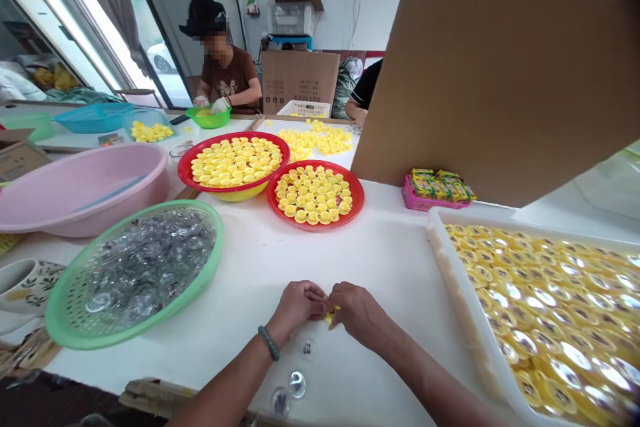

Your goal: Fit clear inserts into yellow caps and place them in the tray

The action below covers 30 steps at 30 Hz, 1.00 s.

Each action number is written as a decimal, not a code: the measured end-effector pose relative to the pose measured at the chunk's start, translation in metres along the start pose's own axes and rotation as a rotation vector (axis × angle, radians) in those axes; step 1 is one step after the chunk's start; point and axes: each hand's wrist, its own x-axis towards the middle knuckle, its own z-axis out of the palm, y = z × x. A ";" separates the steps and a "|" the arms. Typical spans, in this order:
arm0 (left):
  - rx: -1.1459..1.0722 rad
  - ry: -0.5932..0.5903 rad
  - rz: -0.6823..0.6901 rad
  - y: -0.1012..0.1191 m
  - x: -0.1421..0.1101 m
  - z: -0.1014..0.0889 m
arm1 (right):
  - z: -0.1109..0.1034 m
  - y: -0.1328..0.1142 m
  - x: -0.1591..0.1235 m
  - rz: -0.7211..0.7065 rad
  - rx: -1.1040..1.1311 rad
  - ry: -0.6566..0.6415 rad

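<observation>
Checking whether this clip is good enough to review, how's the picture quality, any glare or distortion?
In the head view, strong glare streaks across the yellow pieces in the white tray, the window is washed out, wide-angle distortion curves the tray's edge, and the left hand and right hand look fairly sharp.

Your left hand (297,305) and right hand (356,313) are bare; your left wrist wears a single-strand bracelet (269,343) of round, dark green polished beads.
</observation>
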 end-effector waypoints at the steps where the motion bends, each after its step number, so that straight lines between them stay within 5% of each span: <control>1: 0.002 0.007 -0.016 0.001 -0.001 0.000 | 0.000 -0.001 0.000 -0.003 -0.016 0.006; 15: 0.091 -0.081 0.068 0.000 0.000 0.020 | 0.013 0.010 -0.045 0.159 0.224 0.286; 23: 0.318 -0.045 0.073 -0.001 0.002 0.029 | 0.008 0.017 -0.043 0.163 0.166 0.207; 30: 0.497 -0.076 0.043 0.000 0.019 0.036 | 0.002 0.015 -0.059 0.166 -0.111 0.103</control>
